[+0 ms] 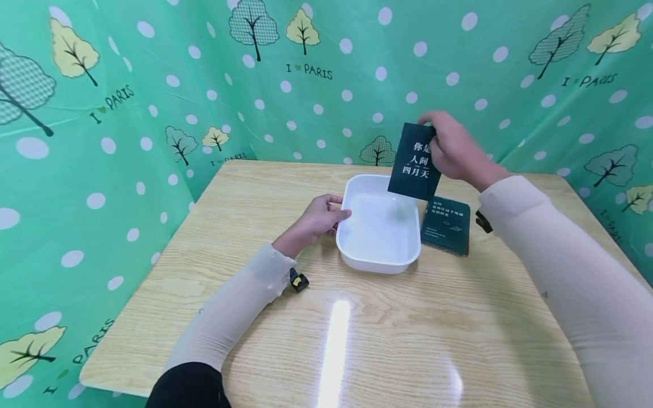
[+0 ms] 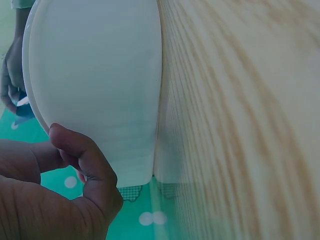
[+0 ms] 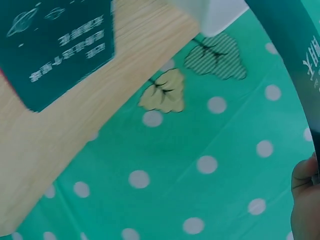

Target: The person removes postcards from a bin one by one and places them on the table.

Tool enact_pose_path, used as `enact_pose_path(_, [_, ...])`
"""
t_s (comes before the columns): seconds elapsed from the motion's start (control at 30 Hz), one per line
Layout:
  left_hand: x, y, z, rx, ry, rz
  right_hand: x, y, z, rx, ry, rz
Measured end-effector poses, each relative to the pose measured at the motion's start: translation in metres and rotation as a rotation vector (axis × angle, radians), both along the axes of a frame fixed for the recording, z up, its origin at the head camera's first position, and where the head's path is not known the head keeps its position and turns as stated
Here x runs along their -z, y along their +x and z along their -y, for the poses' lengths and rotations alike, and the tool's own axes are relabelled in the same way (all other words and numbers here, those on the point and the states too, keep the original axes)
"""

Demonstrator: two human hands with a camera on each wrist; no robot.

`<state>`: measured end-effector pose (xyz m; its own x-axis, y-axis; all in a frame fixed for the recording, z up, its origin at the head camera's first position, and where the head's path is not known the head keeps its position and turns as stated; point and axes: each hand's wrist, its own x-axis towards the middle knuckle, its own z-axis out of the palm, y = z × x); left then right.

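Observation:
My right hand pinches a dark green card with white Chinese characters by its right side. The card is held upright in the air over the back right corner of a white plastic basin. On the basin's left rim rests my left hand, thumb over the edge and fingers outside, gripping it. Close up in the left wrist view, the thumb and fingers are at the basin's rim. A stack of similar dark green cards lies on the table just right of the basin.
The wooden table carries a bright strip of reflected light in front of the basin. A green polka-dot curtain with printed trees hangs behind and to the left. Black wrist straps show under the sleeves.

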<state>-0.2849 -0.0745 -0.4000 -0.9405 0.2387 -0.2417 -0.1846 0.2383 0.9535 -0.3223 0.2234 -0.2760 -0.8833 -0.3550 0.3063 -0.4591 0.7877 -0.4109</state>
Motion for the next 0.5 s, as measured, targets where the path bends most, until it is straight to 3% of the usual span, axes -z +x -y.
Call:
enact_pose_path(0.27, [0.002,-0.001,0.0,-0.006,0.012,-0.002,0.011,-0.005,-0.03,0.086,-0.048,-0.002])
enact_pose_path(0.5, [0.002,-0.001,0.0,-0.002,0.006,0.0,0.026,-0.006,-0.049,0.105,-0.061,-0.014])
